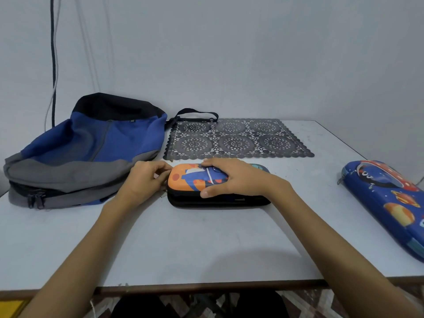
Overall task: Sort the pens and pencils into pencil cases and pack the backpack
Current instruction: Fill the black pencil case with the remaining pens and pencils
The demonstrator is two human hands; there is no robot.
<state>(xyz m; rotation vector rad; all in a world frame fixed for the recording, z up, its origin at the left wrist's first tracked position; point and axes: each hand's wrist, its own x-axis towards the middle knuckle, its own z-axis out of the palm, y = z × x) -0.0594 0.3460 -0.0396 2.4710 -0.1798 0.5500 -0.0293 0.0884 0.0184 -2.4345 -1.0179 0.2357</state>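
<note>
On the worktop (206, 244) the backpack (91, 145) lies at the left, and the orange pencil case (188, 182) lies just right of it, with its long axis running left to right. The right hand (231, 177) grips the case across its lid. The left hand (144, 180), nearer the backpack, pinches its left end, probably the zip pull.

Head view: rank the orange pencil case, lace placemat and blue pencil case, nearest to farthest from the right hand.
1. The orange pencil case, directly under the right hand.
2. The lace placemat, just behind the hand.
3. The blue pencil case, at the table's far right.
</note>
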